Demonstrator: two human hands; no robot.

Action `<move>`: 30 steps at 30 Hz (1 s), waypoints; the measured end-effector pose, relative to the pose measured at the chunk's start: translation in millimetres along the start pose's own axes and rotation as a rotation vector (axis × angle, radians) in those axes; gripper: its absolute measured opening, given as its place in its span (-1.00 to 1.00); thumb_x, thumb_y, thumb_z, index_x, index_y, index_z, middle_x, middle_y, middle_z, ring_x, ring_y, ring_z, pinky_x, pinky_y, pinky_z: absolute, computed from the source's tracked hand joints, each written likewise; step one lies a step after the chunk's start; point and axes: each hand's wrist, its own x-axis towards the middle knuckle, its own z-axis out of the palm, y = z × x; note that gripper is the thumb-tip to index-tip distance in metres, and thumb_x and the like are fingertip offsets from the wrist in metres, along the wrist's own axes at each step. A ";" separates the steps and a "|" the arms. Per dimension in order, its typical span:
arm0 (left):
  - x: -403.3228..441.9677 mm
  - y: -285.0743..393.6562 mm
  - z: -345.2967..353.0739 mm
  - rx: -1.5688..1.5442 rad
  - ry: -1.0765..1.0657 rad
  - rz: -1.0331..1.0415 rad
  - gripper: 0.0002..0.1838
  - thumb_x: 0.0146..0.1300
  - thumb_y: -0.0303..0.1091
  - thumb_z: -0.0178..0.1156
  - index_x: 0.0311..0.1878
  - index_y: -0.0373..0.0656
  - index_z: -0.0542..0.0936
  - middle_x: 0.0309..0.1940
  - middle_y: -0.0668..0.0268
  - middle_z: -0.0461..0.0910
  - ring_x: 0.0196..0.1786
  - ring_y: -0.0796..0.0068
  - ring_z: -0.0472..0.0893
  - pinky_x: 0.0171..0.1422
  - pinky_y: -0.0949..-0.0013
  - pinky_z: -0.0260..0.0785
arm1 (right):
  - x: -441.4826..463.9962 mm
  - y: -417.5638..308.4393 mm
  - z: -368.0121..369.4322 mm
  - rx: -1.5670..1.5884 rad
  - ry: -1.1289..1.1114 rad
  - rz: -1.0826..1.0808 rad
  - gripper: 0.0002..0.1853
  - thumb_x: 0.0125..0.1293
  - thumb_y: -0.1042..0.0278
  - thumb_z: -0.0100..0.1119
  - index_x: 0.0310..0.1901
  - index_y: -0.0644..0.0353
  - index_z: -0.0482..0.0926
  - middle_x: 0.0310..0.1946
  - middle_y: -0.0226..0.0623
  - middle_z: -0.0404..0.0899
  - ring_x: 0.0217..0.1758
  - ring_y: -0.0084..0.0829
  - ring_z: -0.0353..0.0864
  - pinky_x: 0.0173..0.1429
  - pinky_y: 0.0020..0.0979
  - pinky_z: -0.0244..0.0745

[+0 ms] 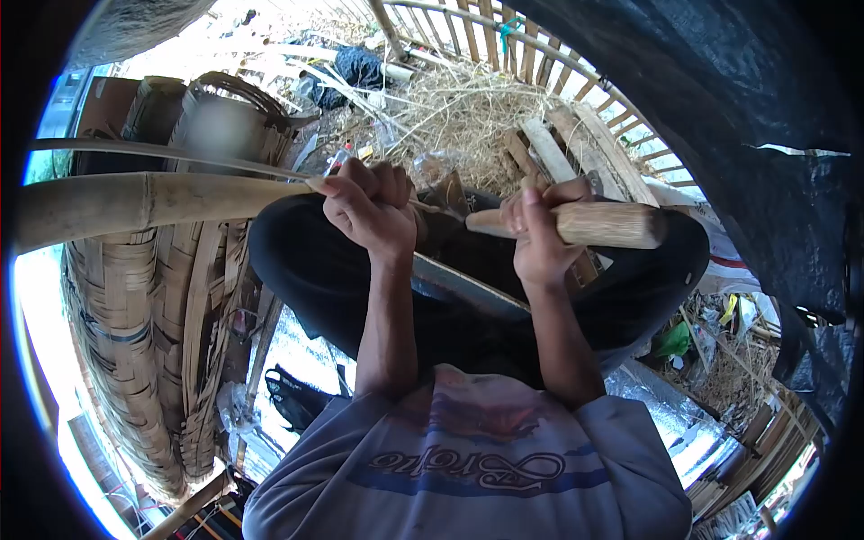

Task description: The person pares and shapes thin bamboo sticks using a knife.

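- Centre right, I see the right hand (544, 234) wrapped around a wooden handle (621, 224).
- Centre, apart from it, the left hand (373, 207) seems clenched on a thin strip (171, 155), which runs in from the left edge.
- Beneath the strip, a thick pole (99, 207).
- I judge the strip underway; how much remains, I can't tell.
- Top centre, straw (468, 112).

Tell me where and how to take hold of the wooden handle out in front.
The wooden handle is probably best gripped mid-length, where the right hand wraps it, coming from the wearer's side. It lies crosswise, its thick end jutting right and its narrower end pointing toward the left hand, so the middle suits a wrapping grip.
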 end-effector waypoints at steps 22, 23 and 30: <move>-6.5 38.0 -59.7 -0.142 -0.172 -0.042 -0.39 0.34 0.32 -0.28 -0.62 0.03 -0.01 -0.81 0.53 -0.13 -0.71 0.68 -0.22 -0.65 0.45 -0.38 | -36.2 103.6 -76.0 0.053 -0.054 0.126 -0.77 0.21 0.76 0.05 -0.36 0.21 0.25 -0.51 -0.30 0.41 -0.44 -0.53 0.46 -0.22 -0.34 0.49; -6.7 38.7 -57.9 -0.111 -0.157 -0.034 -0.39 0.35 0.32 -0.31 -0.62 0.05 -0.03 -0.81 0.53 -0.15 -0.72 0.68 -0.22 -0.64 0.44 -0.39 | -38.2 101.9 -75.9 0.025 -0.089 0.106 -0.78 0.21 0.76 0.04 -0.35 0.22 0.25 -0.50 -0.29 0.42 -0.44 -0.52 0.46 -0.19 -0.31 0.50; -8.1 35.8 -57.3 -0.132 -0.200 -0.026 -0.40 0.35 0.32 -0.31 -0.62 0.05 -0.03 -0.80 0.52 -0.13 -0.71 0.67 -0.20 -0.63 0.45 -0.37 | -59.9 104.3 -87.2 -0.287 -0.258 0.051 -0.83 0.24 0.71 0.03 -0.31 0.23 0.29 -0.39 -0.18 0.53 -0.24 -0.41 0.59 0.23 -0.10 0.41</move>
